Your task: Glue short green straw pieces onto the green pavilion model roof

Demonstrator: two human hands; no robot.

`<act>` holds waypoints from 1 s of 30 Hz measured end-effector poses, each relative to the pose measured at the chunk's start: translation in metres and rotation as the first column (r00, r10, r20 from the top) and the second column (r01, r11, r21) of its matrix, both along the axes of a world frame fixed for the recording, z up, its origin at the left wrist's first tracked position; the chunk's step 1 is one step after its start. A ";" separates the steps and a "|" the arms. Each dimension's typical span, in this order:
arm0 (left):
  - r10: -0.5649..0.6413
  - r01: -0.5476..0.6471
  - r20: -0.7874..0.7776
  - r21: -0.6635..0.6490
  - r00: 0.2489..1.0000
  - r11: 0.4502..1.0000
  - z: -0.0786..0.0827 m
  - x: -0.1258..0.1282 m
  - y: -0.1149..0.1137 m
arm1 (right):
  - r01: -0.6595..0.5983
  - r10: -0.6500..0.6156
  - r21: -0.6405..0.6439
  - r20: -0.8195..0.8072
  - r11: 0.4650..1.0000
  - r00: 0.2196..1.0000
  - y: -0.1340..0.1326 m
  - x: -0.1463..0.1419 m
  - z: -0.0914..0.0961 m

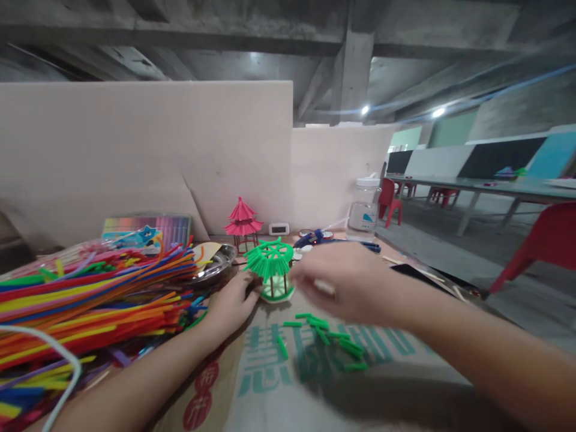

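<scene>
A small green pavilion model (271,269) made of fuzzy sticks stands on a cardboard sheet (270,384). My left hand (234,303) rests beside its base on the left, fingers curled against it. My right hand (346,282) hovers just right of the model, blurred by motion, with its fingers bent toward the roof; I cannot make out whether anything is in them. Several short green stick pieces (328,339) lie scattered on the cardboard below my right hand.
A big heap of coloured fuzzy sticks (90,300) fills the left. Behind stand a pink pavilion model (243,225), a metal dish (216,264), a marker box (146,231), a clear jar (363,210), a small clock (278,228). Red chairs (544,246) stand right.
</scene>
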State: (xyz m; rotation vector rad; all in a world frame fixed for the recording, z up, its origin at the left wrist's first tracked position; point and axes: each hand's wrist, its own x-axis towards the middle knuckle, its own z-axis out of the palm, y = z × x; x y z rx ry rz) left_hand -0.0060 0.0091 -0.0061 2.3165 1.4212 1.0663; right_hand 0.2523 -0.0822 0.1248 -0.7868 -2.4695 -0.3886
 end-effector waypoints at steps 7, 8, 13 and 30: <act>-0.014 0.015 -0.167 0.003 0.986 1.000 0.005 0.003 0.000 | 0.754 -0.675 -0.284 0.335 0.593 0.657 0.107 0.090 -0.039; -0.011 0.011 -0.175 0.003 0.984 1.000 0.005 0.004 -0.001 | 0.769 -0.685 -0.300 0.349 0.565 0.639 0.113 0.097 -0.049; 0.001 0.000 -0.182 0.008 0.983 1.000 0.008 0.005 -0.002 | 0.772 -0.685 -0.379 0.363 0.511 0.632 0.124 0.104 -0.079; -0.102 0.098 -0.069 -0.053 0.992 0.994 0.005 0.004 -0.002 | -0.030 -0.376 -0.725 -0.391 0.688 0.840 0.072 0.031 -0.035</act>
